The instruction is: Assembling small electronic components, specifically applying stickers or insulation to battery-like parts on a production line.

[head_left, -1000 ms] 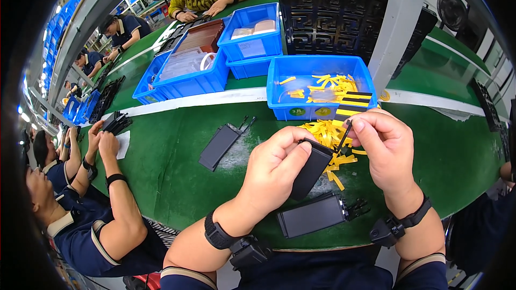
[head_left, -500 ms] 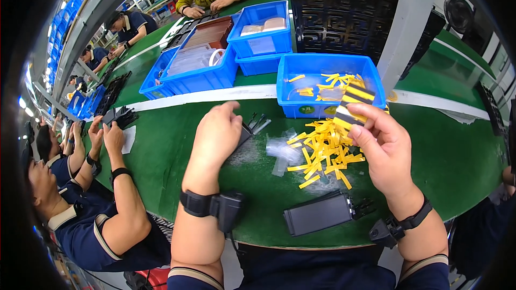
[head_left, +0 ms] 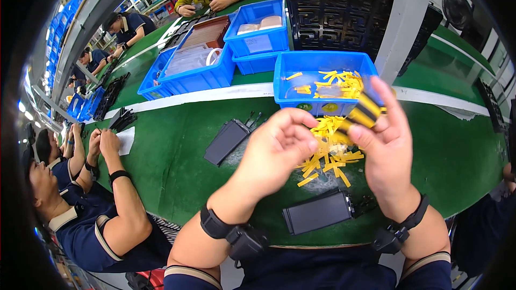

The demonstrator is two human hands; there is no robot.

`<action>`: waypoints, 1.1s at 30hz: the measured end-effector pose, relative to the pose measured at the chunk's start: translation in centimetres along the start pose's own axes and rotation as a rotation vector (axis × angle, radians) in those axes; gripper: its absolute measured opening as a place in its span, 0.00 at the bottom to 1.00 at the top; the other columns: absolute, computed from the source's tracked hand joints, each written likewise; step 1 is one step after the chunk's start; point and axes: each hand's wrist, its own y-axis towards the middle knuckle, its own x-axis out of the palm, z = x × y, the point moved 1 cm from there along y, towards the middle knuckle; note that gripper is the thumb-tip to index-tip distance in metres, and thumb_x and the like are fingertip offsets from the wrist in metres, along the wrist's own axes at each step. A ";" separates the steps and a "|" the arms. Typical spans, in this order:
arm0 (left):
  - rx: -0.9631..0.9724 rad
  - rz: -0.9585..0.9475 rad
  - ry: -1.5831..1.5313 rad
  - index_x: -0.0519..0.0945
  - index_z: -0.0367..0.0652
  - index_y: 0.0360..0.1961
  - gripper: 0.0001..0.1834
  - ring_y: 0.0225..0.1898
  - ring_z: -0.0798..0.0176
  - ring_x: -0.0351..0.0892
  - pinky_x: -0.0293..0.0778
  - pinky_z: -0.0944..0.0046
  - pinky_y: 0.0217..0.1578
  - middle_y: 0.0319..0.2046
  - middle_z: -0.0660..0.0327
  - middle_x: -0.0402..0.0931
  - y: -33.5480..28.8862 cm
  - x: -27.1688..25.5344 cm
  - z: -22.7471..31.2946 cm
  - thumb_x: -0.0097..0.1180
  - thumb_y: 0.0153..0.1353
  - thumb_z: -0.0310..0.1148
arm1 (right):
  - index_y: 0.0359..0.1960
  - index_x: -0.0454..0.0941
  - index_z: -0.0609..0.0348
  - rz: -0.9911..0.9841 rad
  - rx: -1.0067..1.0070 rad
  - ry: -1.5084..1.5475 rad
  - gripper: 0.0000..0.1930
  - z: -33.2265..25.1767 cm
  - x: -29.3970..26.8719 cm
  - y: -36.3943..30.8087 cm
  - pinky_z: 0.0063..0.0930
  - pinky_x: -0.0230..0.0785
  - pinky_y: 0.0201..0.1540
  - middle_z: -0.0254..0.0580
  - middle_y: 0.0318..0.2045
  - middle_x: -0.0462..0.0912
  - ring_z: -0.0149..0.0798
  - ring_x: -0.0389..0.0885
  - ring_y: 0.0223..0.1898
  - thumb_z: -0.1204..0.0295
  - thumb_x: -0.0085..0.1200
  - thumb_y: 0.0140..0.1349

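Note:
My right hand [head_left: 389,145] pinches a small yellow-and-black striped sheet [head_left: 364,111] between thumb and fingers, above the loose strips; motion blurs it slightly. My left hand [head_left: 282,147] hovers just left of it, fingers loosely curled and thumb apart, with nothing visible in it. Under both hands lies a loose heap of short yellow strips [head_left: 338,169], partly hidden. A flat black rectangular part with cables [head_left: 228,140] lies left of my left hand. Nearer me, between my forearms, more such black parts [head_left: 318,214] lie stacked.
Behind the heap stands a blue bin [head_left: 285,83] holding yellow strips. More blue bins [head_left: 201,79] with flat pieces stand further left. A grey post [head_left: 406,21] rises at the right beside a black patterned tray [head_left: 338,16]. Co-workers sit at the left [head_left: 91,220] and across the bench.
My left hand has moved right and nearer, from the cabled black part toward the striped sheet. That black part now shows fully. The sheet in my right hand has tilted and shifted slightly.

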 end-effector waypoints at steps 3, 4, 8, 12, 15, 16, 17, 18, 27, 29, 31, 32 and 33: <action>-0.186 0.032 0.822 0.73 0.39 0.38 0.13 0.27 0.70 0.73 0.71 0.69 0.30 0.27 0.63 0.73 1.2 -2.7 -0.6 0.60 0.50 0.25 | 0.63 0.50 0.67 0.061 -0.009 0.013 0.33 -1.1 -1.4 1.2 0.31 0.70 0.52 0.48 0.47 0.76 0.38 0.76 0.48 0.88 0.49 0.55; -0.185 0.030 0.824 0.73 0.39 0.38 0.13 0.27 0.70 0.73 0.71 0.69 0.30 0.27 0.63 0.73 1.1 -2.5 -0.7 0.60 0.50 0.25 | 0.57 0.60 0.69 0.035 -0.056 0.041 0.26 -0.9 -1.5 1.2 0.29 0.70 0.52 0.48 0.45 0.77 0.37 0.77 0.47 0.88 0.51 0.55; 0.325 -0.100 1.085 0.76 0.40 0.35 0.21 0.32 0.52 0.75 0.72 0.59 0.34 0.28 0.54 0.72 -0.7 1.5 0.4 0.68 0.40 0.37 | 0.35 0.77 0.67 -0.018 -0.072 -0.240 0.08 -0.1 -2.2 0.6 0.22 0.70 0.45 0.42 0.39 0.79 0.31 0.79 0.40 0.85 0.57 0.51; 0.272 -0.389 1.159 0.76 0.38 0.37 0.24 0.33 0.53 0.77 0.73 0.58 0.35 0.29 0.54 0.74 -2.9 4.4 0.6 0.68 0.42 0.42 | 0.32 0.79 0.65 -0.007 -0.263 -0.518 0.08 -0.5 -1.7 0.6 0.20 0.68 0.36 0.38 0.29 0.78 0.30 0.76 0.30 0.83 0.60 0.49; 0.199 -0.353 1.105 0.74 0.38 0.38 0.25 0.32 0.51 0.77 0.73 0.57 0.35 0.29 0.53 0.74 -2.7 4.0 0.2 0.68 0.43 0.42 | 0.33 0.80 0.65 -0.015 -0.138 -0.464 0.08 -1.2 -1.2 0.2 0.21 0.69 0.35 0.39 0.29 0.79 0.30 0.76 0.31 0.82 0.60 0.49; 0.193 -0.264 1.027 0.73 0.38 0.39 0.24 0.31 0.54 0.77 0.73 0.59 0.34 0.29 0.54 0.75 -2.5 3.7 0.2 0.67 0.44 0.40 | 0.33 0.80 0.65 -0.013 -0.139 -0.467 0.08 -1.3 -1.2 0.1 0.21 0.69 0.35 0.39 0.29 0.79 0.30 0.76 0.31 0.82 0.60 0.49; 0.187 -0.175 0.947 0.72 0.38 0.39 0.22 0.30 0.57 0.77 0.73 0.62 0.34 0.29 0.54 0.75 -2.3 3.3 0.3 0.67 0.46 0.37 | 0.34 0.81 0.65 -0.005 -0.159 -0.485 0.09 -1.4 -1.1 0.0 0.22 0.69 0.36 0.39 0.29 0.79 0.31 0.77 0.31 0.81 0.60 0.49; -0.003 -0.213 0.743 0.70 0.38 0.39 0.18 0.29 0.68 0.76 0.71 0.69 0.32 0.29 0.56 0.75 -1.8 2.9 0.7 0.64 0.50 0.30 | 0.34 0.81 0.64 0.002 -0.180 -0.502 0.09 -1.4 -1.0 -0.1 0.24 0.69 0.37 0.40 0.29 0.79 0.32 0.77 0.31 0.81 0.61 0.48; 0.042 -0.043 0.334 0.72 0.38 0.45 0.13 0.29 0.76 0.70 0.67 0.74 0.31 0.30 0.65 0.75 -1.3 2.0 0.5 0.55 0.59 0.28 | 0.28 0.82 0.61 -0.127 -0.333 -0.691 0.09 -1.3 -0.6 -0.6 0.35 0.65 0.50 0.39 0.27 0.81 0.36 0.79 0.34 0.84 0.60 0.43; -0.028 -0.082 0.373 0.70 0.36 0.47 0.13 0.32 0.80 0.69 0.66 0.78 0.33 0.32 0.68 0.75 -1.4 2.0 0.9 0.53 0.61 0.27 | 0.28 0.82 0.60 -0.146 -0.351 -0.734 0.09 -1.4 -0.5 -0.6 0.37 0.64 0.52 0.38 0.27 0.81 0.36 0.79 0.33 0.84 0.60 0.42; 0.018 -0.075 0.369 0.71 0.36 0.46 0.13 0.31 0.80 0.68 0.65 0.78 0.32 0.31 0.69 0.74 -1.4 2.1 1.0 0.53 0.61 0.27 | 0.30 0.82 0.59 -0.167 -0.324 -0.746 0.10 -1.4 -0.7 -0.7 0.44 0.59 0.59 0.36 0.29 0.80 0.35 0.77 0.38 0.84 0.60 0.44; 0.018 -0.075 0.368 0.71 0.36 0.46 0.13 0.31 0.80 0.68 0.65 0.78 0.32 0.31 0.69 0.74 -1.4 2.1 0.9 0.53 0.61 0.27 | 0.30 0.82 0.59 -0.168 -0.324 -0.746 0.10 -1.4 -0.7 -0.7 0.44 0.59 0.59 0.36 0.29 0.80 0.35 0.77 0.38 0.84 0.60 0.44; 0.017 -0.074 0.366 0.71 0.36 0.46 0.13 0.31 0.80 0.68 0.65 0.78 0.32 0.31 0.69 0.74 -1.4 2.1 0.8 0.54 0.61 0.27 | 0.29 0.82 0.59 -0.169 -0.331 -0.762 0.10 -1.5 -0.6 -0.7 0.44 0.59 0.59 0.36 0.28 0.80 0.35 0.77 0.37 0.84 0.60 0.43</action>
